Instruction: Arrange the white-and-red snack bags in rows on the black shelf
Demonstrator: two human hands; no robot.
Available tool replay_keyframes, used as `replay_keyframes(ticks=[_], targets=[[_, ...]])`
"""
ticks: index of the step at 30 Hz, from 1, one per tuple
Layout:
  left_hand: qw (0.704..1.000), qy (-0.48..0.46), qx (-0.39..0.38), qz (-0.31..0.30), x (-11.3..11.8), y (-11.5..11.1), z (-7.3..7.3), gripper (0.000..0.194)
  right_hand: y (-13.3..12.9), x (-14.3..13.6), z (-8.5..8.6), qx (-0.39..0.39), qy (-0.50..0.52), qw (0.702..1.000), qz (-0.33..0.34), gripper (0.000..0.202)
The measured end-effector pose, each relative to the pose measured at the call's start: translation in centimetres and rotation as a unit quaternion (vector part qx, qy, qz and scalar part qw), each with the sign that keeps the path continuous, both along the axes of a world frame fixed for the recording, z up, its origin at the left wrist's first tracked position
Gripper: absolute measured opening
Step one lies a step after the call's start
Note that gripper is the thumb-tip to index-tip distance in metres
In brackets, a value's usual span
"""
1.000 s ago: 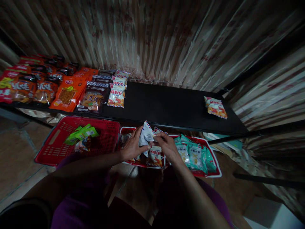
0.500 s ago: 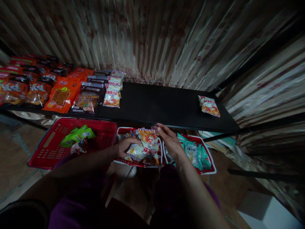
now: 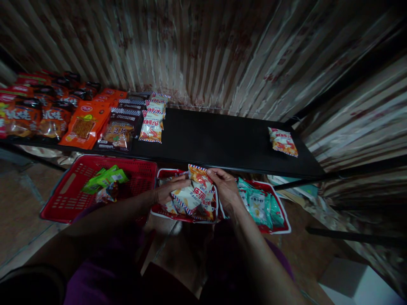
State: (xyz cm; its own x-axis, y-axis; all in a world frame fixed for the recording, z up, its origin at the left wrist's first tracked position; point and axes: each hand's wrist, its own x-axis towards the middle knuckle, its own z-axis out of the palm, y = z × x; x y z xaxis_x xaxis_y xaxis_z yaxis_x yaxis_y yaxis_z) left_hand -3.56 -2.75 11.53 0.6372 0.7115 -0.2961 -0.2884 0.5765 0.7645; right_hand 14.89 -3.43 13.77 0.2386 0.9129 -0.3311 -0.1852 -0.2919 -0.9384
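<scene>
Above the middle basket [image 3: 217, 207] I hold a white-and-orange snack bag [image 3: 201, 184] with striped edges. My right hand [image 3: 225, 186] pinches its upper right edge between thumb and fingers. On the other side my left hand [image 3: 170, 189] is closed against the bag's left part, its fingertips partly hidden. More snack bags [image 3: 182, 203] of the same kind lie in the basket below. On the black shelf [image 3: 210, 131], a row of matching bags [image 3: 151, 125] stands left of centre, and one single bag [image 3: 282, 141] lies near the right end.
To the left, a red basket [image 3: 66, 203] holds green packets [image 3: 106, 178]. Teal packets [image 3: 259, 207] fill a right-hand basket [image 3: 288, 224]. Dark brown bags [image 3: 117, 131], orange bags [image 3: 83, 125] and black-topped bags [image 3: 22, 118] crowd the shelf's left side. A pleated curtain [image 3: 203, 51] hangs behind.
My right hand has closed on the bag's upper right edge, where its fingers were loose before. The bag's top has risen and turned more upright. My left fingers have straightened along it.
</scene>
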Motion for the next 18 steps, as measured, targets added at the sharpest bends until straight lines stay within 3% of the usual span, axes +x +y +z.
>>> replay_keyframes(ticks=[6, 11, 18], targets=[[0.993, -0.064, -0.053, -0.084, -0.9, 0.4, 0.3, 0.061, 0.0, -0.2, -0.4, 0.032, -0.061, 0.997, -0.033, 0.033], [0.994, -0.068, -0.062, -0.051, -0.7, 0.5, 0.1, 0.059, 0.2, -0.3, -0.2, 0.031, -0.004, 0.992, -0.119, 0.029], [0.996, -0.054, -0.054, -0.045, -0.7, 1.0, -0.8, 0.047, 0.7, 0.4, 0.2, 0.039, -0.015, 0.989, -0.144, 0.035]])
